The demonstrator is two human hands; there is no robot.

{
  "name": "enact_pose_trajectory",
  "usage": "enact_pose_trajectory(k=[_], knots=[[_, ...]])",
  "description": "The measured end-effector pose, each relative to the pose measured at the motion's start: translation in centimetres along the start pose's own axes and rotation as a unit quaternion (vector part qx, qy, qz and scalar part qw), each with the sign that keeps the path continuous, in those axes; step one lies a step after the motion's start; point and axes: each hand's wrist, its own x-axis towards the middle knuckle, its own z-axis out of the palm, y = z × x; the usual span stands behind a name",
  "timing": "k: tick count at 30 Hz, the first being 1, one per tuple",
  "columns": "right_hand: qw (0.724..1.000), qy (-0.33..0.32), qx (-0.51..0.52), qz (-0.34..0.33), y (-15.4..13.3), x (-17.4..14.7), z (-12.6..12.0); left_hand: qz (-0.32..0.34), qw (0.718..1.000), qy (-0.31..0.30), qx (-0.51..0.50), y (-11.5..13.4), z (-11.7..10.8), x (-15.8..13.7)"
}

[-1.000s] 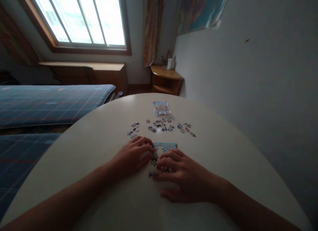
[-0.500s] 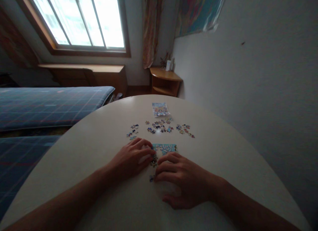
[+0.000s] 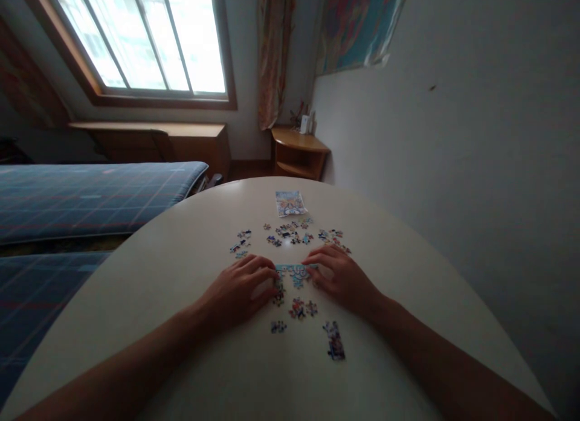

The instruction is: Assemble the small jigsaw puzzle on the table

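Observation:
A partly joined light-blue strip of jigsaw puzzle (image 3: 296,275) lies flat on the white table, with darker joined pieces (image 3: 278,296) running down from its left end. My left hand (image 3: 249,284) grips the strip's left edge, fingers curled and thumb low by the dark pieces. At the right end, my right hand (image 3: 339,276) has its bent fingertips on the strip's edge, partly hiding it. Below the strip lie a small reddish cluster of puzzle pieces (image 3: 298,308), a small joined bit (image 3: 278,327) and a dark joined section (image 3: 335,341).
Loose puzzle pieces (image 3: 290,232) are scattered beyond my hands, with more groups to the left (image 3: 240,244) and right. Behind them lies a printed picture sheet (image 3: 290,203). The round table (image 3: 190,228) stands beside a wall and a plaid-covered bed (image 3: 90,197).
My right hand has moved up and away from the lower pieces to the strip's right end, uncovering the reddish cluster and the dark section. My left hand stays nearly in place.

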Motion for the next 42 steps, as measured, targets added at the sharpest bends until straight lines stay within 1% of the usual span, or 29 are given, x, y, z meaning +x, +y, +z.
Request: enact_pose_trajectory(k=[2, 3, 5, 6, 8, 9, 13, 20, 24, 29, 35, 42], knots=[[1.000, -0.012, 0.014, 0.008, 0.5, 0.0, 0.2, -0.024, 0.999, 0.030, 0.005, -0.2, -0.1, 0.0], [1.000, -0.018, 0.021, 0.010, 0.7, 0.0, 0.3, -0.047, 0.998, 0.049, 0.017, -0.3, -0.2, -0.1], [0.999, -0.024, 0.030, 0.016, 0.8, 0.0, 0.3, -0.112, 0.989, 0.076, 0.065, -0.5, -0.6, -0.2], [0.999, -0.025, 0.033, 0.021, 0.8, 0.0, 0.3, -0.147, 0.981, 0.080, 0.094, -0.5, -0.8, -0.3], [0.998, -0.022, 0.036, 0.035, 0.7, 0.0, 0.3, -0.206, 0.965, 0.067, 0.144, -0.5, -1.4, -0.5], [0.998, -0.021, 0.037, 0.041, 0.7, 0.1, 0.2, -0.224, 0.960, 0.056, 0.160, -0.5, -1.7, -0.6], [0.998, -0.027, 0.040, 0.047, 0.6, 0.1, 0.2, -0.261, 0.946, 0.029, 0.191, -0.4, -2.8, -1.0], [0.997, -0.040, 0.043, 0.049, 0.6, 0.1, 0.1, -0.292, 0.938, -0.028, 0.184, -0.3, -3.2, -1.1], [0.997, -0.041, 0.043, 0.050, 0.5, 0.1, 0.1, -0.300, 0.937, -0.046, 0.176, -0.1, -3.2, -1.0], [0.996, -0.046, 0.044, 0.055, 0.6, 0.2, 0.1, -0.291, 0.939, -0.029, 0.183, -0.1, -3.4, -0.9], [0.997, -0.043, 0.043, 0.052, 0.8, 0.0, 0.3, -0.311, 0.929, 0.010, 0.199, -0.9, -3.3, -0.5], [0.997, -0.044, 0.042, 0.050, 0.8, 0.1, 0.2, -0.281, 0.944, 0.023, 0.170, -2.0, -2.8, -0.6]])
